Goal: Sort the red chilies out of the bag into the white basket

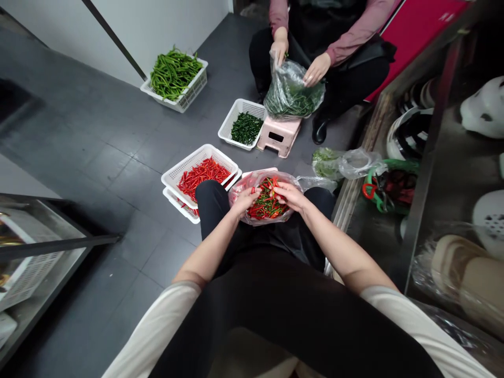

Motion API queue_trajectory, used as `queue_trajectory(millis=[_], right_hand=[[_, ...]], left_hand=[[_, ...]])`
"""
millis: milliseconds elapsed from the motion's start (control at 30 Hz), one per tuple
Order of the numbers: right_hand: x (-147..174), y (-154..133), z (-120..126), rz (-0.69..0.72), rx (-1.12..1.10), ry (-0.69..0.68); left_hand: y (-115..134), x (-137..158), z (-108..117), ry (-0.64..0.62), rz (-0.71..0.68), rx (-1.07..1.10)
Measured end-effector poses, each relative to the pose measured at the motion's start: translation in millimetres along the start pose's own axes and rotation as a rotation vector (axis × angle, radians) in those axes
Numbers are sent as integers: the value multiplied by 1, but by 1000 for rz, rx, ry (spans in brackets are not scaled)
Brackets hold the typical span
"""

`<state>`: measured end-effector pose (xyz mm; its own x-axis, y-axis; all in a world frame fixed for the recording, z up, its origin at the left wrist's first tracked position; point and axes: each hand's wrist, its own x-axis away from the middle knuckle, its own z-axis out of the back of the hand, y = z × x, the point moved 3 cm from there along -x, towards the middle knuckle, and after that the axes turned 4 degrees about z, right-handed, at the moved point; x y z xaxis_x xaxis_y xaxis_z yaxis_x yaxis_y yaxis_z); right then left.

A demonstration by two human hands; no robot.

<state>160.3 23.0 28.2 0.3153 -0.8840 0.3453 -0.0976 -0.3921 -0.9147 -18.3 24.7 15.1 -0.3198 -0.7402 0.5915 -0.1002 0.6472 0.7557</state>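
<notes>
A clear plastic bag [235,193] of red chili peppers with green stems [264,206] sits open between my knees. At its left side, my left hand [247,200] has its fingers closed, with a bit of red chili pepper showing at the fingertips. Over the right part of the bag, my right hand [290,195] pinches a red chili pepper [274,184] between thumb and fingers. To the left of my knee, red chili peppers [202,174] fill part of a white basket [173,174], which rests on another white basket [173,199].
A co-worker opposite handles a bag of green chilies [293,97] on a pink stool [289,130]. Beside it stands a white basket [225,126] of dark green chilies. Long green peppers [175,73] heap another basket at the back left. Shelving [417,210] runs along the right.
</notes>
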Motion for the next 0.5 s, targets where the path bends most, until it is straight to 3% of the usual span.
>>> queue_trajectory(millis=[100, 167, 300, 500], right_hand=[[5, 4, -11, -120, -227, -29], [6, 7, -18, -183, -314, -52], [5, 12, -25, -231, -395, 18], [8, 20, -25, -199, -352, 295]], left_hand=[[-3, -6, -18, -204, 63, 178], [-6, -7, -23, -263, 49, 228], [-12, -8, -20, -164, -75, 207], [-11, -6, -17, 18, -176, 262]])
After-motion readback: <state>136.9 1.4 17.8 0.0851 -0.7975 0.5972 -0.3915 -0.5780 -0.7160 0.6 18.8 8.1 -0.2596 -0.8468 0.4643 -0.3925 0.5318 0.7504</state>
